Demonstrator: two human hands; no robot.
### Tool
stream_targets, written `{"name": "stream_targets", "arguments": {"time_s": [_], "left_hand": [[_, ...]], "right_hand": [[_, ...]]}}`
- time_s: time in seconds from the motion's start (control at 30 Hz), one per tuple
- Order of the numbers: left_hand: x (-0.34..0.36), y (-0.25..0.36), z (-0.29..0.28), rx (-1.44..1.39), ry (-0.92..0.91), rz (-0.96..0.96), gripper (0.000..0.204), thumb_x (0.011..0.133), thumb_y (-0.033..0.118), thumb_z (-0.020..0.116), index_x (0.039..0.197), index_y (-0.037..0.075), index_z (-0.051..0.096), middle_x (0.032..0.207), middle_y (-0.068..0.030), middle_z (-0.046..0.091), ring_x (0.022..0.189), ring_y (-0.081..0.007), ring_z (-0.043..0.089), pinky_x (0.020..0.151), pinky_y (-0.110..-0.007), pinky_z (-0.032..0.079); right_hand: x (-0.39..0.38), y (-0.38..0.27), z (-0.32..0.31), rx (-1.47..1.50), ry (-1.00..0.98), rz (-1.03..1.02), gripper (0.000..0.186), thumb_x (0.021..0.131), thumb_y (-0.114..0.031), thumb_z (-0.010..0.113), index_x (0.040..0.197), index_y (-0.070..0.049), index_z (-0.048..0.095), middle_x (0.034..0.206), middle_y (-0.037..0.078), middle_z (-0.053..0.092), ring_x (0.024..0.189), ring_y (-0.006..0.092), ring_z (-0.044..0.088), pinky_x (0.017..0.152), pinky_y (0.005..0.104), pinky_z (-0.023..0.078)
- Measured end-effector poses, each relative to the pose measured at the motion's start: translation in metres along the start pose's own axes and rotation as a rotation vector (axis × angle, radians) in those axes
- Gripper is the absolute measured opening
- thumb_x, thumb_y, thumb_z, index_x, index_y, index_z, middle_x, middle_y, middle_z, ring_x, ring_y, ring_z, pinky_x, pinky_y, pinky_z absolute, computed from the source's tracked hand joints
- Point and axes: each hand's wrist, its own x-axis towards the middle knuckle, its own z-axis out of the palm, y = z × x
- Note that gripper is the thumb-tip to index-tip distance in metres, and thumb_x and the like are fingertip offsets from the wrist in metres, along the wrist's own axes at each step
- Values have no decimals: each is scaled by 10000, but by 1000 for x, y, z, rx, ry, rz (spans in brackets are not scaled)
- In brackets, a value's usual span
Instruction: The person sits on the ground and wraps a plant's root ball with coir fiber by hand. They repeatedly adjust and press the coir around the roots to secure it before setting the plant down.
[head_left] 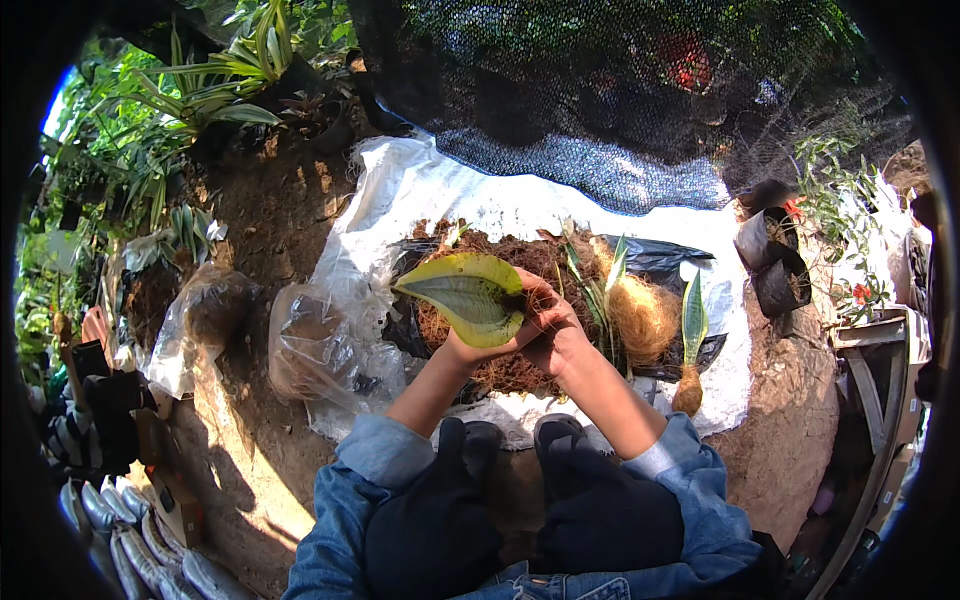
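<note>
A plant with one broad grey-green, yellow-edged leaf point(468, 290) is held up in front of me over a heap of brown fibrous soil point(500, 382). My left hand point(480, 350) is closed around its base, partly hidden under the leaf. Against the dark root end, my right hand point(556, 335) curls its fingers, with some brown fibre by the fingertips. To the right lie a ball of golden fibre point(643, 318) and upright green leaves point(617, 262). Farther right, a small snake plant point(693, 325) has its base wrapped in brown fibre point(688, 390).
Beneath the soil spreads a white woven sheet point(400, 180) with black plastic point(660, 256) on it. Clear plastic bags point(305, 335) stand at the left. Black nursery bags point(780, 280) sit at the right. Dark shade netting point(600, 110) hangs at the back; potted plants point(215, 85) fill the far left.
</note>
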Motion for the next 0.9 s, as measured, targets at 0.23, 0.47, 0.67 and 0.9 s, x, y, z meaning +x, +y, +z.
{"name": "stream_targets", "arguments": {"time_s": [0.23,0.47,0.67,0.9], "left_hand": [[-1,13,-10,-19,-65,-258,179,817,161,729,940,48,664,940,-78,671,884,-188,631,782,-324,500],[8,26,-17,-53,163,-155,57,842,19,682,868,10,632,834,-55,648,836,-176,627,771,-284,498],[2,26,-13,131,102,-104,170,773,37,741,895,46,622,813,-53,618,785,-172,604,709,-285,479],[3,10,-16,207,61,-44,272,718,161,804,926,69,656,916,-71,653,879,-229,617,763,-351,493]], "right_hand": [[6,-11,-3,160,-174,273,407,928,-274,534,1258,-39,571,1271,169,562,1157,302,547,1024,452,437],[3,-11,-6,82,-263,329,622,882,-417,586,1364,-45,459,1379,199,472,1227,341,502,1036,557,397],[4,-1,-4,-15,-229,164,650,835,-434,631,1341,-50,494,1364,179,483,1199,314,519,1070,462,401],[4,-24,-9,-208,-5,148,411,929,-347,587,1191,-32,558,1095,122,629,939,233,646,839,395,565]]}}
